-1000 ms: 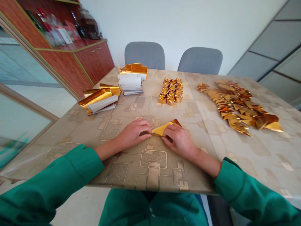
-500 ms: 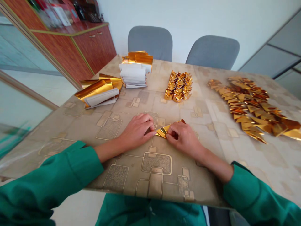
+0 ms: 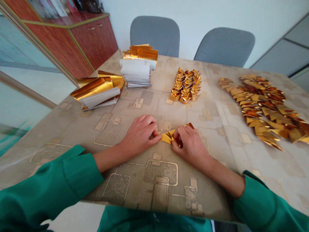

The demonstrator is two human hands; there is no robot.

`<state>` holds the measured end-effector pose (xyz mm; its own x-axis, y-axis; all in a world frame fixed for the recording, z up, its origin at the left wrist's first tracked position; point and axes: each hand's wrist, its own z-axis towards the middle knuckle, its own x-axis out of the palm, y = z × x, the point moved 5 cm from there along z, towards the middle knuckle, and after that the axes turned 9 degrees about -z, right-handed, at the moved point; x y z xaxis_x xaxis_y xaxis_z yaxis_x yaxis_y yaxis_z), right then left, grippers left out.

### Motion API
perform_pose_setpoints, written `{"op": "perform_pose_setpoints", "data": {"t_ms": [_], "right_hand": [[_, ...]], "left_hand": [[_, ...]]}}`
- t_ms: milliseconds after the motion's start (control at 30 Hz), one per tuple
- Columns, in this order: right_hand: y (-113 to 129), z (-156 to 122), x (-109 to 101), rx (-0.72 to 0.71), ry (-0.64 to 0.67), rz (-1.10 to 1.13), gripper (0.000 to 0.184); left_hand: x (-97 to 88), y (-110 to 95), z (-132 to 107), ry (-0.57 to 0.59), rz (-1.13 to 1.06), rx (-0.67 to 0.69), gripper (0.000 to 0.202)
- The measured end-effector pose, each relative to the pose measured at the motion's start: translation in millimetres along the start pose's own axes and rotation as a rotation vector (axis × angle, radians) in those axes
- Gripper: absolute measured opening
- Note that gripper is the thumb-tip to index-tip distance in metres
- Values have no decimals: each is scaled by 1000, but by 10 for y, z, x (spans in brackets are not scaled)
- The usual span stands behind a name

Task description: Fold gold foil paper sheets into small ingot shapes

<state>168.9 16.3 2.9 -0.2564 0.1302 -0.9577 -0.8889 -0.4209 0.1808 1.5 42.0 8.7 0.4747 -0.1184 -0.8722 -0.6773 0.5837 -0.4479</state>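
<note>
A small folded piece of gold foil paper (image 3: pixel 166 137) lies on the patterned tabletop in front of me, a pointed strip with creases. Its left tip is pinched between the thumb and fingers of my left hand (image 3: pixel 142 132). My right hand (image 3: pixel 189 141) grips the other half, fingers curled over it, and a gold corner pokes out beyond the knuckles. Part of the paper is hidden under the right fingers. Beyond my hands stands a block of interlocked folded gold pieces (image 3: pixel 185 86) in several rows.
Long chains of folded gold pieces (image 3: pixel 263 109) lie at the right. Far left are a stack of white-backed gold sheets (image 3: pixel 135 72) and a looser bundle of curled gold sheets (image 3: pixel 96 91). Two grey chairs (image 3: pixel 154 35) stand behind the table (image 3: pixel 135 180); a wooden cabinet (image 3: pixel 94 42) is at the left.
The camera view has shifted slightly. Both hands keep their hold on the folded gold paper, with the right fingers barely moved along it.
</note>
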Motion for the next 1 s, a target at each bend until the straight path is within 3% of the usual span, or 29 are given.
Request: {"op": "perform_pose_setpoints", "data": {"t_ms": [433,533,633,833,1000], "right_hand": [[9,-111,-47,-155,-14,13,7],[32,-123,-46,-122,-17,-53,8],[44,-126,-33,-103,-10,-82,6],[39,-120,-36,-99,15,-127,7],[36,-121,-33,-117,32,-107,13]], "left_hand": [[-33,4,-2,-76,101,43,27],[-38,-183,-75,-121,144,257,17],[57,-405,-211,-30,147,503,25],[175,-404,-277,96,142,453,31],[107,-282,-298,79,136,438,34]]}}
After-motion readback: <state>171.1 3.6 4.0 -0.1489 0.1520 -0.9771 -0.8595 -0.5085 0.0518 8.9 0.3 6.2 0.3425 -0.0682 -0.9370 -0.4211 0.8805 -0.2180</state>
